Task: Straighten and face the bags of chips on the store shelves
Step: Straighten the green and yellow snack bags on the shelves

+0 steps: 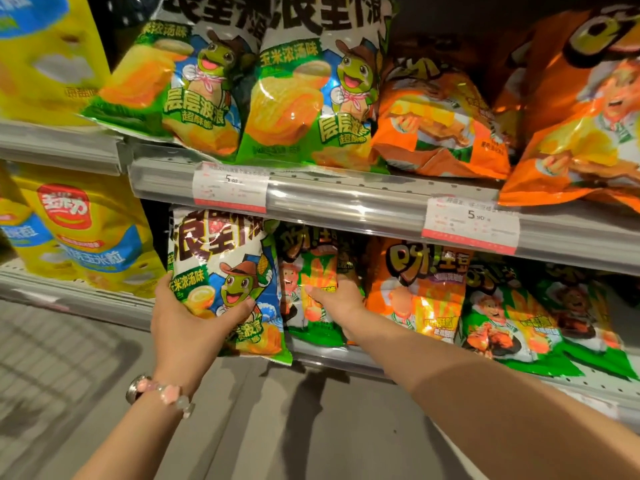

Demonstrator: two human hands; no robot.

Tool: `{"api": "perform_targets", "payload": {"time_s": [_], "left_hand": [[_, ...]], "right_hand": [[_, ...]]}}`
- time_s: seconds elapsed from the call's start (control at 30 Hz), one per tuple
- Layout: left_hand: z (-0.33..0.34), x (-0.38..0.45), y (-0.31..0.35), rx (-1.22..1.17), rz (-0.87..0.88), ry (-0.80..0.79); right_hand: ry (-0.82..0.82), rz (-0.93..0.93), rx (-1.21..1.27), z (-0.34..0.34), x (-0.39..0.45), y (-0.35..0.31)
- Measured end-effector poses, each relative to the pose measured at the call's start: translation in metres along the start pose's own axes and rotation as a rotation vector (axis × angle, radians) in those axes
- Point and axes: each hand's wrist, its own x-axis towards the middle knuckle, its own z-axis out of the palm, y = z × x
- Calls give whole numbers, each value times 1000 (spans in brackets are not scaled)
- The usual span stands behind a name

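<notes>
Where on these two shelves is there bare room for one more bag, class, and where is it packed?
Bare shelf shows at the far right of the lower shelf, in front of the green bags. A dark gap opens above the slumped orange bag on the upper shelf. It is crowded where the left hand holds the white corn bag beside the right hand.

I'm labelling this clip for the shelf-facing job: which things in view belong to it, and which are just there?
Job:
- white and green turtle bag, gripped by left hand
- green bag, under right hand
- orange bag beside it
- upper-shelf turtle bags

Just there:
- price tags
- bead bracelet
- floor
</notes>
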Motion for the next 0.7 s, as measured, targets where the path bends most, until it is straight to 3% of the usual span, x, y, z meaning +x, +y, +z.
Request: {"api": "perform_targets", "payload": {"time_s": [0.33, 0.7], "left_hand": [[-19, -1, 5, -62, -28, 12], [-26, -22, 16, 61, -107, -61]], "right_hand": [[145, -238, -250, -27, -50, -28], [201, -250, 4, -101, -107, -19]]}}
